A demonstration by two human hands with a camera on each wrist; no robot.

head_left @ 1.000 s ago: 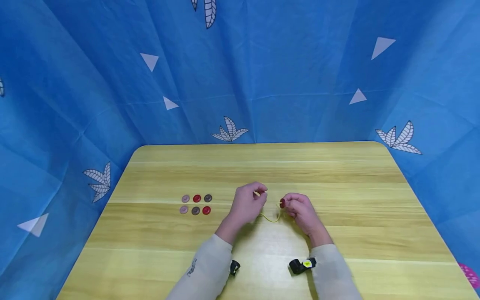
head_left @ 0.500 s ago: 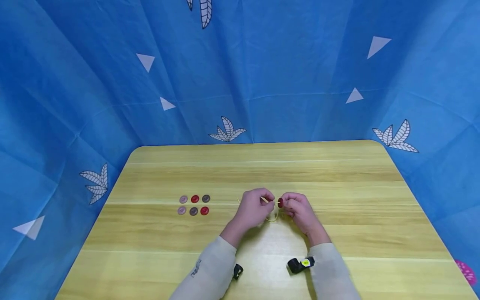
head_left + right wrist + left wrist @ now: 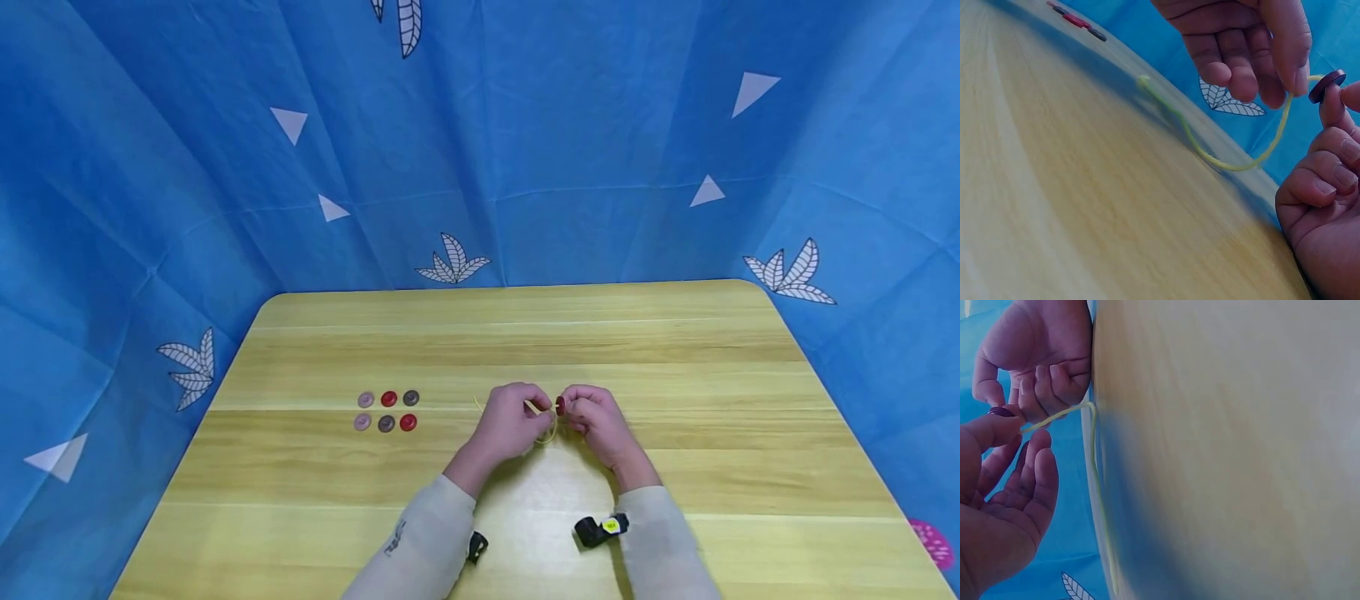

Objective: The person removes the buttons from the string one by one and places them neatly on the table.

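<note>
Between thumb and fingertips, my right hand (image 3: 600, 425) pinches a dark red button (image 3: 560, 406) on edge above the table. Close on its left, my left hand (image 3: 512, 423) pinches a yellow string (image 3: 1235, 167) near one end. In the right wrist view that end reaches the face of the button (image 3: 1327, 86); whether it passes through a hole cannot be seen. The rest of the string (image 3: 1094, 456) hangs from the left fingers in a loop, its other end toward the table. Fingers partly cover the button in the left wrist view.
Left of the hands, several loose buttons lie in two rows on the wooden table (image 3: 315, 475): pink (image 3: 365, 400), red (image 3: 388, 398) and grey (image 3: 411, 397). A blue patterned curtain (image 3: 600, 150) hangs behind the table. Black wrist cameras (image 3: 600, 529) sit at both sleeves.
My left hand has moved right, bringing the string up to the button, and the gap between the hands has narrowed. The right hand keeps hold of the button almost in place.
</note>
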